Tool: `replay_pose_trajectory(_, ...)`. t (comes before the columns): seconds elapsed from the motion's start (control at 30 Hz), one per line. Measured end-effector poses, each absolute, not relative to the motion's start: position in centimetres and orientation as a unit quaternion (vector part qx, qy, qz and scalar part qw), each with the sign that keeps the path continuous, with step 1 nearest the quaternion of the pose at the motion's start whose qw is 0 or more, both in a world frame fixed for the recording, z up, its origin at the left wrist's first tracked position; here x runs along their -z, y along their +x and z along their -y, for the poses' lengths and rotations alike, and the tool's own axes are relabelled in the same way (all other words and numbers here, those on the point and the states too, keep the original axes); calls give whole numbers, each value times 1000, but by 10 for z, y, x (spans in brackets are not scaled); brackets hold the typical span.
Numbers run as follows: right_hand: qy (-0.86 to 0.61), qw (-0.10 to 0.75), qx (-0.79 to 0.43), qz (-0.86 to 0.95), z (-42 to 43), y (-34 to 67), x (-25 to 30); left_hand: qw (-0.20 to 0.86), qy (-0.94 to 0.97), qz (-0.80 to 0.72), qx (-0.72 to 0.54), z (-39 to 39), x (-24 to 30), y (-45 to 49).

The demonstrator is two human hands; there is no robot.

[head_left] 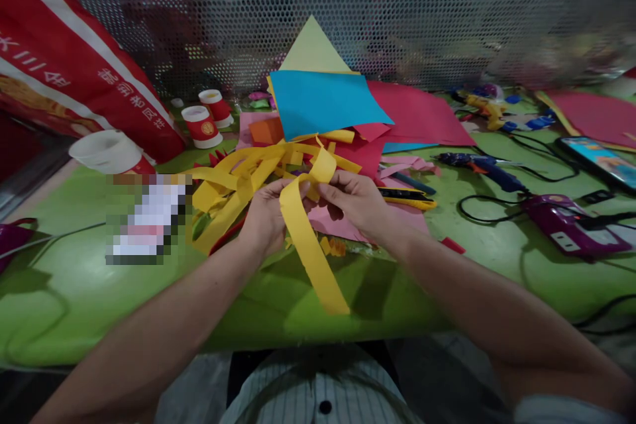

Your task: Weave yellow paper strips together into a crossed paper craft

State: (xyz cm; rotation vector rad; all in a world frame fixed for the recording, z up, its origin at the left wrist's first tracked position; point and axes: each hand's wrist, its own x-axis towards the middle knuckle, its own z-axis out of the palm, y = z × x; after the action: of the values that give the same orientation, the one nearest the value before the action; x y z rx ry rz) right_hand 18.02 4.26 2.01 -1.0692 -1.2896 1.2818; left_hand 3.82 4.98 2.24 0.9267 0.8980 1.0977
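Paper strip [311, 248], yellow, is being held by both hands over the middle of the green counter [163, 318], near its front edge. Left hand [265, 215] is grasping the strip from its left side, thumb reaching in at the bent part. Right hand [360, 202] is pinching the strip at the bend from the other side, thumb and fingers drawn together. Upper portion is curling over into a loop between the hands; long tail is hanging down toward the front edge.

Pile of yellow strips [238, 175] is lying behind and to the left of the left hand. Blue sheet [328, 103] is resting farther back, overlapping a pale yellow sheet [311, 50]; red sheets [422, 112] are lying beside it. Right side: glue gun [499, 175] is lying near a purple socket block [571, 228]; phone [603, 159] is lying behind. Left side: red-and-white paper cups [201, 126] are standing near a large red bag [109, 73].
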Motion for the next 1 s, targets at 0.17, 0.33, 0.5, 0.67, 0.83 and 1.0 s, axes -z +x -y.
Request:
replay_pose_trajectory(0.17,-454,496,-488,556,-42,182,-16,676,416,-390,-466,-49,-26,38)
replay_pose_trajectory(0.33,-444,503,-491,556,-42,183,-16,681,385,-416,-463,-49,-29,39)
replay_pose_trajectory(0.5,-415,559,-480,534,-45,182,-12,698,372,-428,-437,-49,-29,39)
replay_pose_trajectory(0.67,-426,585,-399,563,-47,182,-3,717,369,-411,-426,-53,-25,35)
replay_pose_trajectory(0.83,-373,587,-303,652,-47,186,-2,712,356,-421,-436,-52,-27,36)
replay_pose_trajectory(1.0,-358,538,-206,735,-47,195,-2,705,350,-413,-458,-53,-23,35)
